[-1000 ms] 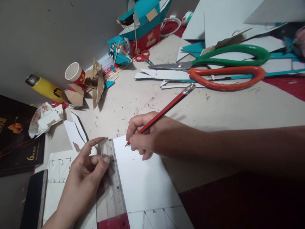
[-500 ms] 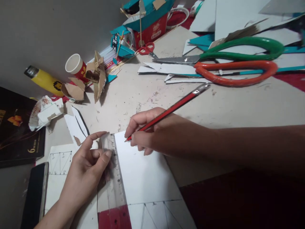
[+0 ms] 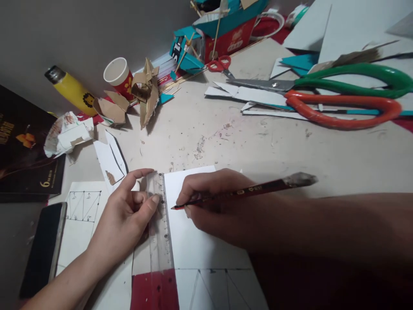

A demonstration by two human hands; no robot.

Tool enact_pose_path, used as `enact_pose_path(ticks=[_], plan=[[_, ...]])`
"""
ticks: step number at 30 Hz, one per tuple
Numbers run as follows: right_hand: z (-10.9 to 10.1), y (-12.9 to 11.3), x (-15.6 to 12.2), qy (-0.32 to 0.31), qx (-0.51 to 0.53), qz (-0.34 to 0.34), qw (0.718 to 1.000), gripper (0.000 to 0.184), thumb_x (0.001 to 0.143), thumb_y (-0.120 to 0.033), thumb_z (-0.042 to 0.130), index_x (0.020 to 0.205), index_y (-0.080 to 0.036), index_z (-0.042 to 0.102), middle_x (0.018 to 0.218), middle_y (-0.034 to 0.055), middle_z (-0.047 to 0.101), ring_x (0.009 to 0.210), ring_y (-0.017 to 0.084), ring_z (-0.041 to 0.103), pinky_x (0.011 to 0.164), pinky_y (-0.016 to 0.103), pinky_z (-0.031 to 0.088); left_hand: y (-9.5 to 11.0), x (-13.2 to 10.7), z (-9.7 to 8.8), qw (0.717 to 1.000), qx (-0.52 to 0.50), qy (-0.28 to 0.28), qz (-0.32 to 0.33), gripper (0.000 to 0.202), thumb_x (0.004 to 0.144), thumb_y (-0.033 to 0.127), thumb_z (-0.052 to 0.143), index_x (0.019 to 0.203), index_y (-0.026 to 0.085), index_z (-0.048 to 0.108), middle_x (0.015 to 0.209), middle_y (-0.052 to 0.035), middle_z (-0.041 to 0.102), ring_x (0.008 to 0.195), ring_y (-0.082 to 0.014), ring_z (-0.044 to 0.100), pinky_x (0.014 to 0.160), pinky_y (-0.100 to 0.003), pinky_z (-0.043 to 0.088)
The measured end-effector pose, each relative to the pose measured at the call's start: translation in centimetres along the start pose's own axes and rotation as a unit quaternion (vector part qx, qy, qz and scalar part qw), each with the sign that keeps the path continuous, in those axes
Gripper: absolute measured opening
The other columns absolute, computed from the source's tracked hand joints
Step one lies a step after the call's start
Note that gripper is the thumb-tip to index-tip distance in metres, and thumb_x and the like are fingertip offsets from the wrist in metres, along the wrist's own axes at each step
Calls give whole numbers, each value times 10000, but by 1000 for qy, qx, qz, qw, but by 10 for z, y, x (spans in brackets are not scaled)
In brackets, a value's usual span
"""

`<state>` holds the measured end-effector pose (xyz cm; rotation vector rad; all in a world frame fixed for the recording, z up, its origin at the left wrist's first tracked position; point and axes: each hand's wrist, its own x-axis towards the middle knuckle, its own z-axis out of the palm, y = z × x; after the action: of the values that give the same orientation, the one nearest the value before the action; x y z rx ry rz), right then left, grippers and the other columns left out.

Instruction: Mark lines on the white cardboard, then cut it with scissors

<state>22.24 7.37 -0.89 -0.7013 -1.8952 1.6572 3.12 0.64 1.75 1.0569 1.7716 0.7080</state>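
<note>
My left hand (image 3: 127, 213) presses thumb and fingers on the top end of a clear plastic ruler (image 3: 160, 234) that lies along the left edge of a white card sheet (image 3: 193, 245). My right hand (image 3: 213, 206) grips a red pencil (image 3: 245, 191), which lies low and nearly level, its tip on the white card close beside the ruler's edge. Pencilled triangle lines show at the bottom of the sheet.
Big scissors with one green and one orange handle (image 3: 338, 92) lie at the back right on card offcuts. Small red scissors (image 3: 221, 64), a teal card model (image 3: 222, 21), a paper cup (image 3: 118, 75), a yellow bottle (image 3: 71, 88), a black book (image 3: 22, 150) and a phone (image 3: 43, 247) surround the work.
The pencil has tipped from steep to nearly level, and my right hand has slid down along the ruler's edge. My left hand stays on the ruler. The view has shifted.
</note>
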Motion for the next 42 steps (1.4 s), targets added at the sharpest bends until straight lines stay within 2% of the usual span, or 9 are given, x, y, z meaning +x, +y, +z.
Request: enact_pose_path(ticks=[7,12,21,26,37,42], plan=[[0,-1,0,-8,12,28,1000,158,716,-31,535,717,-173,605,563,-78,502,496,56,395,465,172,336,-2,0,0,1000,-10,-6,10,458,863,363,668,1268,255,483,527,72,540,372,-100,486,366,-174,391],[0,3,0,-22,2,21,1000,151,752,-41,552,763,-175,622,628,-64,538,542,62,435,503,177,352,-3,1,-1,1000,-1,-10,11,443,872,362,662,1261,259,476,532,72,542,382,-98,497,379,-171,400],[1,4,0,-24,-3,3,1000,158,762,-24,538,738,-162,613,589,-80,487,505,46,388,482,163,341,-1,0,-1,1000,0,-14,2,443,872,365,660,1261,269,472,538,77,534,385,-101,498,384,-177,401],[1,4,1,-25,-8,-2,1000,159,770,-24,537,748,-160,616,608,-71,508,526,49,415,491,161,352,-1,0,-1,1000,0,-14,9,454,870,367,660,1269,260,473,539,73,539,386,-103,495,387,-183,413],[5,7,2,-5,10,-56,998,193,723,61,532,707,-118,604,570,-90,456,499,21,368,477,126,340,-5,1,-2,1000,9,-16,13,429,893,359,642,1278,286,466,548,83,541,394,-90,499,390,-163,407],[4,7,1,-1,12,-50,999,204,709,75,520,692,-113,595,561,-88,445,493,22,357,458,126,328,-2,1,-2,1000,12,-15,13,420,893,348,639,1269,276,466,525,93,501,387,-88,489,379,-156,393]])
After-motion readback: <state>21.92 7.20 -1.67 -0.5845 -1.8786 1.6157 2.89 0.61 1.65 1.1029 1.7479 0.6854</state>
